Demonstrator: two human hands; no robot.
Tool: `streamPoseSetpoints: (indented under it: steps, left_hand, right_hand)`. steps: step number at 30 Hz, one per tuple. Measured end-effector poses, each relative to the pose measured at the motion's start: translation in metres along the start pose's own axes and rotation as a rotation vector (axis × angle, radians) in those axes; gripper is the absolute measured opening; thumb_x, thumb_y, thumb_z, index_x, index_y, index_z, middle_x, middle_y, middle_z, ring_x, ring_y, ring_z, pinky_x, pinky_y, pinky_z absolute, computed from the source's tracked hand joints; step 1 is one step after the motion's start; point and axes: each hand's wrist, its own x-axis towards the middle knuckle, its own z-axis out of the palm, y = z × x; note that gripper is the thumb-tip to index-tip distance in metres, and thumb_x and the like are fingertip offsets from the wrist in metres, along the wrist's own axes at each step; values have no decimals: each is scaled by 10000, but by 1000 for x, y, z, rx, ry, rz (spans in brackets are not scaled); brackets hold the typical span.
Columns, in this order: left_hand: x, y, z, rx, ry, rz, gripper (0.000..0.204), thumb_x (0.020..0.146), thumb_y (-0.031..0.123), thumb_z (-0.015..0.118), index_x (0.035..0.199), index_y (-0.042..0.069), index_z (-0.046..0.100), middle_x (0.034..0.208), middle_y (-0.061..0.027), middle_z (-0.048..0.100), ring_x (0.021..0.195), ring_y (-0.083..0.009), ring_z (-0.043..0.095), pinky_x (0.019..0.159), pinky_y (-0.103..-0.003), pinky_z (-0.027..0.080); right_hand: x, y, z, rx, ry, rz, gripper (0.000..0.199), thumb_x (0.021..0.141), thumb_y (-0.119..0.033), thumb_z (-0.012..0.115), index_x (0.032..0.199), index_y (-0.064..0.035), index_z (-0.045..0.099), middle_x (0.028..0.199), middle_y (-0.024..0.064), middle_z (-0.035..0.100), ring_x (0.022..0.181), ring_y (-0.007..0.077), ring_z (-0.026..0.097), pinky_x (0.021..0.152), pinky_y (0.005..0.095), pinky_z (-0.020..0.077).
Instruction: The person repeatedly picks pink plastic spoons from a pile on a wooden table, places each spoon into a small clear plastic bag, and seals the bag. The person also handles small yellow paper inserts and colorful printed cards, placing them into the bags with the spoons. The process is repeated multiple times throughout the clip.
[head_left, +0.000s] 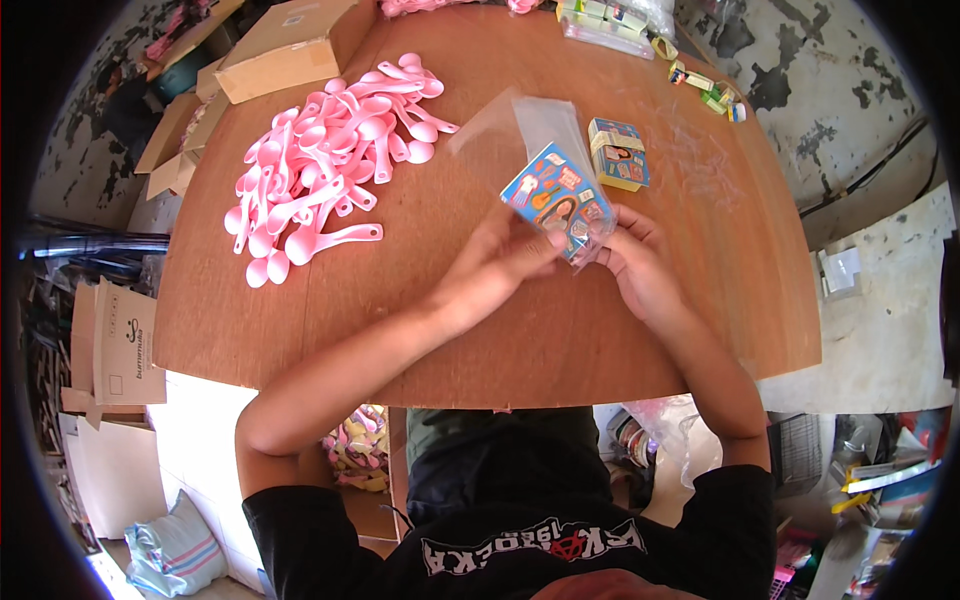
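Over the middle of the table, my left hand (503,248) grips a blue card (548,188) printed with small coloured pictures, its thumb pressed on the lower edge. A clear plastic bag (548,118) stretches out beyond the card. Its near end is pinched by my right hand (637,252) at the card's lower right corner, where film overlaps the print. Whether the card is inside the bag, I cannot tell. Just beyond my right hand sits a banded stack of similar blue cards (619,150). My left fingertips are hidden beneath the card.
A heap of pink plastic spoons (318,160) covers the table's left part. Behind it stands a cardboard box (285,60). Clear bags (690,150) lie at the right, with small yellow-green packs (715,98) by the far right edge. Another carton (128,340) stands left of the table.
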Motion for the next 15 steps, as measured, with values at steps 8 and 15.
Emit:
streamPoseSetpoints:
  steps: [8,15]
  left_hand:
    - [5,-7,-9,-329,-36,6,331,1017,249,469,1271,38,493,1233,-94,589,1141,-210,576,985,-399,478]
    - [4,0,1,-380,-65,43,349,1016,240,489,1285,18,508,1229,-73,603,1107,-160,585,974,-354,478]
  right_hand:
    - [-8,-5,23,2,-16,83,258,926,-134,625,1132,21,610,986,97,665,848,150,653,718,314,566]
    - [-9,-4,21,-101,-13,216,263,912,-136,656,1118,24,617,983,102,673,848,168,670,723,332,587]
